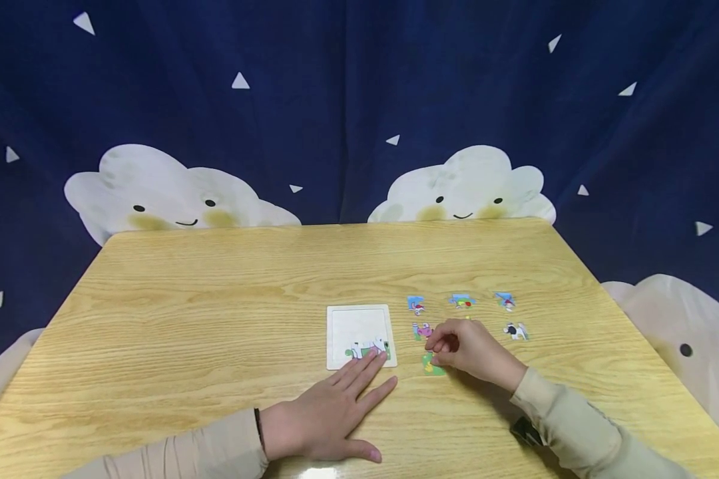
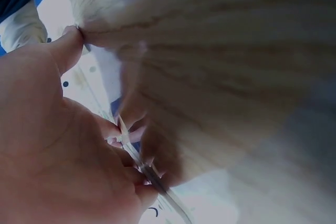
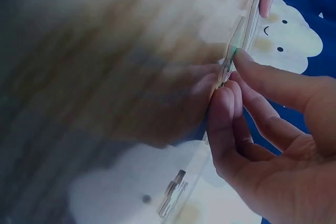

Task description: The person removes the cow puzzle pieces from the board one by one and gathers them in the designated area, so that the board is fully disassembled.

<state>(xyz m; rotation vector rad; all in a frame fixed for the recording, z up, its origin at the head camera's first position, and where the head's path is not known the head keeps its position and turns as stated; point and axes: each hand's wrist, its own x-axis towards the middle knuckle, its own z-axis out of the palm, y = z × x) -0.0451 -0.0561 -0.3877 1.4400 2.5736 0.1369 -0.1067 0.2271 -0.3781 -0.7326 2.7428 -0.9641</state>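
Observation:
My left hand (image 1: 329,419) lies flat with fingers spread, its fingertips on the lower edge of a white square puzzle tray (image 1: 359,323). Under and beside those fingertips are joined puzzle pieces (image 1: 365,348) showing a white animal on green, partly covered. To the right of the tray, my right hand (image 1: 476,349) has curled fingers, with thumb and fingertips pinching at a green puzzle piece (image 1: 433,366) at the table surface. Close above its fingers sits a puzzle piece with a pink figure (image 1: 423,330). In the right wrist view, the thumb (image 3: 252,69) meets the piece's edge.
More loose puzzle pieces lie right of the tray: a blue-topped one (image 1: 416,304), one with yellow and red (image 1: 463,301), another blue one (image 1: 506,301), and a black-and-white one (image 1: 516,330). The wooden table (image 1: 186,319) ends at a dark blue curtain (image 1: 311,120).

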